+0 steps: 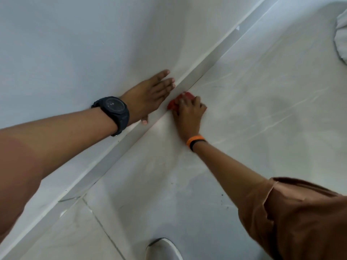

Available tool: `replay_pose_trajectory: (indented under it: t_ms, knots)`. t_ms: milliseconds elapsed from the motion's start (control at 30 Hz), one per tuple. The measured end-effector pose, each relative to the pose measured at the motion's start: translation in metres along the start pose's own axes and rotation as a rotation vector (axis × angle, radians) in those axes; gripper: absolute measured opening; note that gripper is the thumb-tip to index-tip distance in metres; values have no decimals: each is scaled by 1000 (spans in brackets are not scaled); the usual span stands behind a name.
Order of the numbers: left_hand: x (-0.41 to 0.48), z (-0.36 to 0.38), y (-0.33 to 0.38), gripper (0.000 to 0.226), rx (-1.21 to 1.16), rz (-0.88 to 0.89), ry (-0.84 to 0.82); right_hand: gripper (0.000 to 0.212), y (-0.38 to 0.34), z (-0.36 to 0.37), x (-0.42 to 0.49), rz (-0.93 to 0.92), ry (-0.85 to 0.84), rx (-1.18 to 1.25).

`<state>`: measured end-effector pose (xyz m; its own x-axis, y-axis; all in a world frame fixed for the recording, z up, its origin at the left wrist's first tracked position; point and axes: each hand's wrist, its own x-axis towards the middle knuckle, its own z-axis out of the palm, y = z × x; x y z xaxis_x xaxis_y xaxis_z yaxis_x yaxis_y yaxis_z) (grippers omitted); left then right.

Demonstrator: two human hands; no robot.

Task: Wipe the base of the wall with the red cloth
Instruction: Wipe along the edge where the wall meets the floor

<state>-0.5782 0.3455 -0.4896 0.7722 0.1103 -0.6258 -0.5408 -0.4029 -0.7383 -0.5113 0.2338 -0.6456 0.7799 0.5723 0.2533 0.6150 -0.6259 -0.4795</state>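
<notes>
The right hand [188, 114] lay low on the pale floor tile [253, 109], just beside the base of the wall [202, 69]. Its fingers were curled around the red cloth [177, 102] and held it bunched, so only a part of the cloth showed at the far left side of the hand. The cloth was pressed into the corner where the skirting strip met the floor, touching both.

The left hand [152, 95] rested flat on the white wall [75, 44], just above the strip and to the left of the cloth. Its fingers were straight and close together, holding nothing, and the thumb reached down to the top edge of the strip. A black watch [113, 109] sat on the left wrist, and an orange band [195, 140] on the right wrist.

The right arm came out of a brown sleeve [300, 218] at the near right. A white shoe tip [163, 248] stood on the floor at the near edge. At the far right, some white fabric [340, 34] was partly in view.
</notes>
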Motion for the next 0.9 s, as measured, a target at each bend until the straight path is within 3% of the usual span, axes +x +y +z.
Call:
replay_pose_trajectory:
  t_ms: [133,267,433,600,767,900]
  knots:
    - [1,-1,1,108,28,-12,-2,16,-40,8,-63,-176,-53,45]
    - [0,-4,1,104,41,-17,-4,13,-32,8,-52,-340,-50,-70]
    - [4,-3,0,122,18,-11,-4,21,30,-11,37,-110,-32,-208]
    - [8,1,-1,123,14,-4,-13,28,66,-29,88,54,-89,-31]
    - [7,-1,-1,124,-22,-4,-6,27,0,-6,1,15,0,107]
    - [6,-2,-1,122,-22,-6,-7,10,-60,0,-83,-201,-149,144]
